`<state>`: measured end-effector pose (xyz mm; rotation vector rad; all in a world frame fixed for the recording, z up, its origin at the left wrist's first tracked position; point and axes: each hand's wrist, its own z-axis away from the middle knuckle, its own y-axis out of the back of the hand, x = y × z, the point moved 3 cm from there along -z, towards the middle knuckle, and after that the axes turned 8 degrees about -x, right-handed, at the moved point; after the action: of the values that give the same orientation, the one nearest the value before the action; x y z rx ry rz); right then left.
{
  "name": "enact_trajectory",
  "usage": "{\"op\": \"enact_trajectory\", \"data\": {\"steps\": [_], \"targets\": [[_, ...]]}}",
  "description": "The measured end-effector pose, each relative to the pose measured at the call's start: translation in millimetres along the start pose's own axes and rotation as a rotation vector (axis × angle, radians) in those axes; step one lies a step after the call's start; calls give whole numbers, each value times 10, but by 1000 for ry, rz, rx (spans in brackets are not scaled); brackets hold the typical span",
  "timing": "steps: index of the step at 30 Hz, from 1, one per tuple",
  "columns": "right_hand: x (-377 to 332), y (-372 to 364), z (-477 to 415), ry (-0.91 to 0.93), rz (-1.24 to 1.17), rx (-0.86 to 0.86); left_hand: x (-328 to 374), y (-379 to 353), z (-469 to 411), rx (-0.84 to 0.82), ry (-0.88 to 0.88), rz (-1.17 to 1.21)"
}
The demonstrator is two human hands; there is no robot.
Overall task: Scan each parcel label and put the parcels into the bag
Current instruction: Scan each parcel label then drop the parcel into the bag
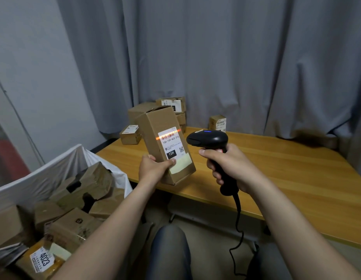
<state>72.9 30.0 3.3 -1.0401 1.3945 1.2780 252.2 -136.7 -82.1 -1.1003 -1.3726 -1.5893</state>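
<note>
The left hand (153, 168) grips a tall box (161, 122) by its lower end, its label (172, 145) turned toward the scanner (208, 139), which the right hand (228, 166) clasps by the handle just alongside. The scanner's orange line lies across the barcode at the label's top. Below and left of the left hand, the white bag (54, 168) already holds many boxes (88, 178), so much seems done. Beyond both hands, a handful of boxes (139, 112) wait on the table (276, 158), likely still to be scanned and bagged
</note>
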Motion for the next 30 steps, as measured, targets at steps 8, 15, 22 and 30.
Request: {"op": "enact_trajectory", "data": {"steps": [8,15,22,30], "targets": [[141,49,-193,8,-45,201,79,163,69,-11,-17,-32],[166,-154,-348,-28,-96,127,236,627,312,-56,-38,-60],[101,-618,-512,-28,-91,2,329,1327,660,42,-59,-138],[42,-1111,-614,-58,-64,-102,258,2441,963,272,71,-550]]}}
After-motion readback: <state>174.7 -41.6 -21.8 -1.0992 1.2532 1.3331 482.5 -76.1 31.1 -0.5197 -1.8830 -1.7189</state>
